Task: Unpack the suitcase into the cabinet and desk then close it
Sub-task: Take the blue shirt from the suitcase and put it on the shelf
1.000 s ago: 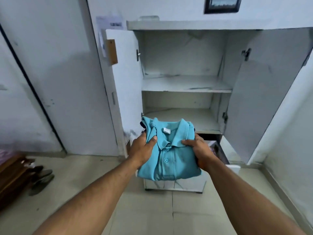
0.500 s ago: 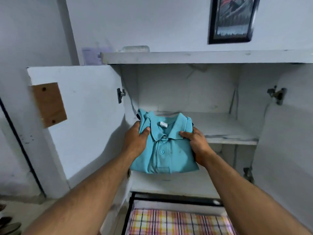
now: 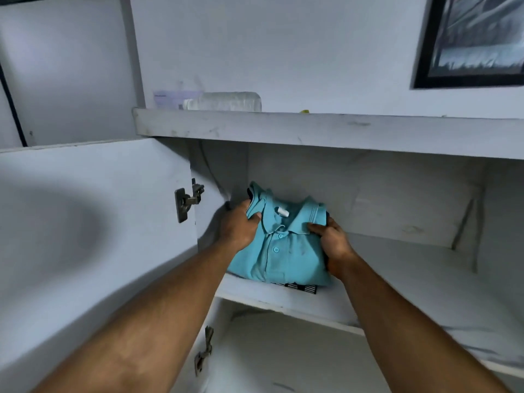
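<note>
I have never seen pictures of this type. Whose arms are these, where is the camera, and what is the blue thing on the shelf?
There is no machine here. A person wears a wide-angle camera on the head, so you look forward and down along that person's own two bare arms. There is only this one view.

The white furniture is an open cabinet with its left door swung out. The blue thing is a folded teal polo shirt. It lies on the upper shelf, on top of a dark striped garment whose edge shows below it.

The left hand and the right hand grip the shirt by its sides, thumbs on top. On the cabinet's top lies a clear plastic bottle. A framed picture hangs on the wall.
</note>
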